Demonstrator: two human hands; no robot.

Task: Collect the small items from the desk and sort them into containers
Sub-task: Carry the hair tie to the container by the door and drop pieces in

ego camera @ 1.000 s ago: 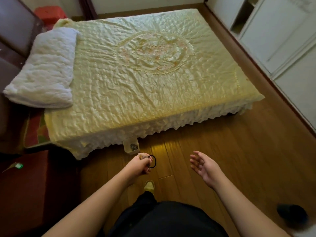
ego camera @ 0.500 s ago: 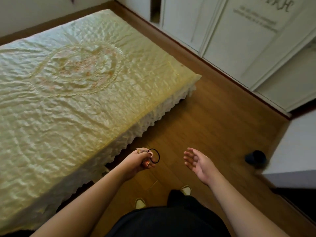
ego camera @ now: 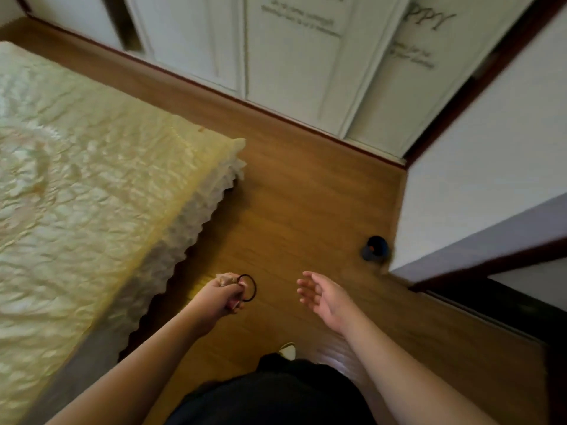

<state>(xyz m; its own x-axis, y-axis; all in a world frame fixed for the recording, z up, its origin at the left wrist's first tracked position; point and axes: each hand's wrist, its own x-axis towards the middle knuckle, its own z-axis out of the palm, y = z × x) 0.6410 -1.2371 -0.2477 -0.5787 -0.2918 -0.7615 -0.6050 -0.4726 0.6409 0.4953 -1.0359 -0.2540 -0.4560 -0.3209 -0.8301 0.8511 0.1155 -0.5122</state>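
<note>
My left hand [ego camera: 222, 297] is curled into a fist over the wooden floor and grips a thin black hair tie [ego camera: 251, 287], whose loop sticks out to the right of the fingers. A small pale item shows at the top of the same fist; I cannot tell what it is. My right hand [ego camera: 319, 296] hangs beside it, palm turned inward, fingers relaxed and holding nothing. The two hands are apart, with bare floor between them.
A bed with a yellow quilted cover [ego camera: 92, 194] fills the left. White wardrobe doors [ego camera: 291, 56] line the far wall. A white desk or cabinet [ego camera: 478, 185] stands at the right, with a small dark round object [ego camera: 375, 248] on the floor at its foot. Wooden floor [ego camera: 300, 210] lies between.
The view has swung right, away from the bed toward the wardrobe and the white cabinet. Both hands keep their pose; the left still grips the hair tie.
</note>
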